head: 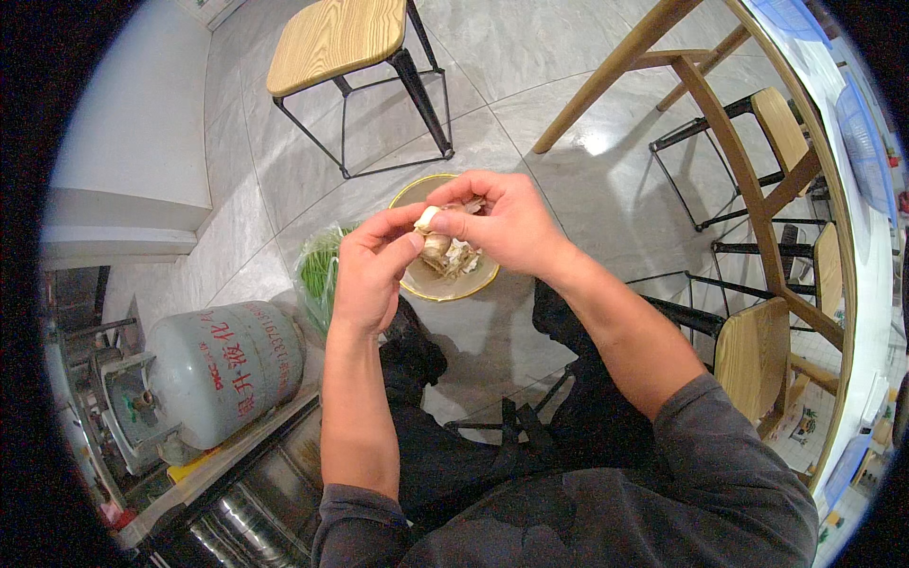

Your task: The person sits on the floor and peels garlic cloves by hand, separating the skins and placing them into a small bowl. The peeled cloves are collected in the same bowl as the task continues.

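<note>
Between the fingertips of both my hands is a pale garlic clove (pixel 426 219), partly hidden by the fingers. My left hand (pixel 376 263) pinches it from the left with thumb and fingers. From the right, the thumb of my right hand (pixel 508 224) presses against it, fingers curled over. Just below, on the floor, stands a beige basin (pixel 465 290) with a yellow rim. Papery garlic skins (pixel 463 261) lie inside it, along with what looks like more garlic; the hands cover part of the contents.
A clear plastic bag of long green stalks (pixel 318 273) sits left of the basin. Farther left lies a grey gas cylinder (pixel 220 373) bearing writing. A wood-topped stool (pixel 341 46) stands ahead. Table legs (pixel 603 78) and more stools (pixel 753 355) occupy the right, with blue plastic baskets (pixel 863 142) above.
</note>
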{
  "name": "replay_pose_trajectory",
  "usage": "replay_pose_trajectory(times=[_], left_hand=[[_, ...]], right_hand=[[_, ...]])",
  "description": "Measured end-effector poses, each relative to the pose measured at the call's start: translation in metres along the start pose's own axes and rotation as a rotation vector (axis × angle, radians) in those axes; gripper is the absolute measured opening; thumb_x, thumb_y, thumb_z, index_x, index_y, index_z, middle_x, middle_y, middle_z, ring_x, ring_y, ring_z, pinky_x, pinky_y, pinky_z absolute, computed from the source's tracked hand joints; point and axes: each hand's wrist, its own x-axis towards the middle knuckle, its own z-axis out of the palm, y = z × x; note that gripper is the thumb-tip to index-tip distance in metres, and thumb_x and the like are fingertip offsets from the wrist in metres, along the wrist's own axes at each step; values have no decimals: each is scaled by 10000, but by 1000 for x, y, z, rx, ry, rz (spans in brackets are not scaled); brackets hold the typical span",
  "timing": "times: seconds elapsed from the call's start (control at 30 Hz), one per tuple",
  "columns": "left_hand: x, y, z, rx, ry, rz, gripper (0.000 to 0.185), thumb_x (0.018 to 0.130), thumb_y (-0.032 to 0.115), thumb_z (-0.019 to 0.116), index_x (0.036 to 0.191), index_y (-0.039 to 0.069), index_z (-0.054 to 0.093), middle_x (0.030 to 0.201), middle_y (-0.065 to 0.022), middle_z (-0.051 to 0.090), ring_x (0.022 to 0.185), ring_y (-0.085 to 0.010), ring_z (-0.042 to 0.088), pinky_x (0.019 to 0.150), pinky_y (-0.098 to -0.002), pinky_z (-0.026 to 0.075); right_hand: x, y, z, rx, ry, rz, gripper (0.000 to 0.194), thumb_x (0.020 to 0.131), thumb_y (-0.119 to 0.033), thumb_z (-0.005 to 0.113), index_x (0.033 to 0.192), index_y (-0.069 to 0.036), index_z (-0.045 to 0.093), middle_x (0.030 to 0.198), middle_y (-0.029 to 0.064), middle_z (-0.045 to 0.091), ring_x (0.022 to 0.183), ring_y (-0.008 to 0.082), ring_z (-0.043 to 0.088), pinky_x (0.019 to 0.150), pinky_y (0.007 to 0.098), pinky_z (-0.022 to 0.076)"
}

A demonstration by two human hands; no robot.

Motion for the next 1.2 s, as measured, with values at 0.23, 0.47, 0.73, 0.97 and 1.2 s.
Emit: replay_pose_trajectory(times=[0.23,0.47,0.73,0.97,1.2], left_hand=[[1,3,-4,-228,-19,-73,300,942,117,619,1194,-45,632,1092,-137,700,955,-207,698,854,-347,570],[0,5,-2,-301,-33,-55,346,949,149,608,1248,-24,588,1132,-130,679,985,-218,685,842,-366,576],[4,6,2,-348,23,-12,428,915,90,661,1315,8,530,1179,-111,636,1051,-222,657,897,-386,573],[4,1,2,-178,79,20,442,819,7,760,1208,32,552,1127,-84,645,989,-175,650,882,-324,552],[6,-2,6,-107,104,60,426,777,-39,795,1120,33,552,1045,-58,639,908,-132,637,831,-280,547]], right_hand=[[-2,-1,3,9,64,-31,148,904,-124,683,941,17,706,773,40,694,642,89,622,596,276,519],[-2,0,6,-15,96,12,167,920,-131,653,984,19,691,787,53,691,646,94,626,599,280,520],[0,3,1,-362,252,-334,239,841,-155,756,998,13,692,858,87,698,704,125,655,630,282,529],[-5,-2,8,-168,79,-43,219,870,-144,770,994,12,680,850,21,694,758,66,626,689,232,519],[-5,3,8,-230,121,-108,159,870,-135,741,922,11,700,785,60,708,669,87,643,613,259,525]])
